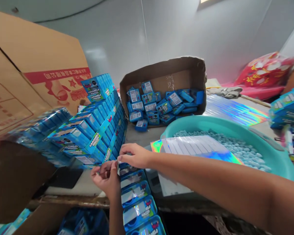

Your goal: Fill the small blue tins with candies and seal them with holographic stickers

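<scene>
A row of blue candy packs [139, 209] marked CARAMELO MACIZO runs from the bottom edge up to my hands, with shiny pale strips across their faces. At the far end of this row, my left hand [106, 178] is closed, thumb and fingertips pinched together. My right hand [134, 156] reaches in from the right, its fingers curled down over the end packs and close to the left fingertips. Something small and pale shows between the two hands, too small to name. Just beyond them stands a stack of blue candy display boxes [95, 140].
A cardboard box [163, 68] with loose blue packs lies on its side behind. To the right, a turquoise basin [193, 122] holds pale blue candies, with a shiny sheet [186, 145] over it. A large carton [51, 49] stands left; another open box [46, 218] sits below the table edge.
</scene>
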`<state>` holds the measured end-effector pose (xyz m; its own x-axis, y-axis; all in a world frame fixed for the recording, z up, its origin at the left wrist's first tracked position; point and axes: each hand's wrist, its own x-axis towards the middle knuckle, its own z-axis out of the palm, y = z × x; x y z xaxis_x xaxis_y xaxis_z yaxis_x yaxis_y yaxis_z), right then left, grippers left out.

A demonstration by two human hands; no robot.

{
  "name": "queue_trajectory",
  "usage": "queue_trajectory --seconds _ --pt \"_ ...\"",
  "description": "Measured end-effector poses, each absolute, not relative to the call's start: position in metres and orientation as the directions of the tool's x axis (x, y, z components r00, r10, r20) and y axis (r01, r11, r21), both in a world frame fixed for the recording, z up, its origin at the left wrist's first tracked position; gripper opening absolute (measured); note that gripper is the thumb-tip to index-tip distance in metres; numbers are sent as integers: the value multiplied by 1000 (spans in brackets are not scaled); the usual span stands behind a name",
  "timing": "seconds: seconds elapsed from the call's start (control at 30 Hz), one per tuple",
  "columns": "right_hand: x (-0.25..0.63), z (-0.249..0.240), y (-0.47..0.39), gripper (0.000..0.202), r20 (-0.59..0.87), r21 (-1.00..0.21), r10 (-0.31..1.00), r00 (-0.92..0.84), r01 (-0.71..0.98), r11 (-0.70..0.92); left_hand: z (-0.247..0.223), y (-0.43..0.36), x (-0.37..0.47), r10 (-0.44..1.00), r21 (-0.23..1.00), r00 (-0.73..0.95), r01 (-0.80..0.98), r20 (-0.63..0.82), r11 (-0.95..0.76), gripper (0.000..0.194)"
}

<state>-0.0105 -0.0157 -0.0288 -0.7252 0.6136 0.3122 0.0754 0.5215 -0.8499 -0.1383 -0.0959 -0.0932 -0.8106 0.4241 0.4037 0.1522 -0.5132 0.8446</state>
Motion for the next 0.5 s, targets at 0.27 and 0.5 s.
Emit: queue_trajectory --seconds 0.27,0.5 --pt "-14 -36 -11 25 305 -802 698 -647 221 555 -97 -99 -136 403 870 -822 208 403 -446 51" --pt "-15 -42 -11 22 269 -763 712 -649 307 568 -100 -99 -137 323 893 -872 234 367 -384 44"
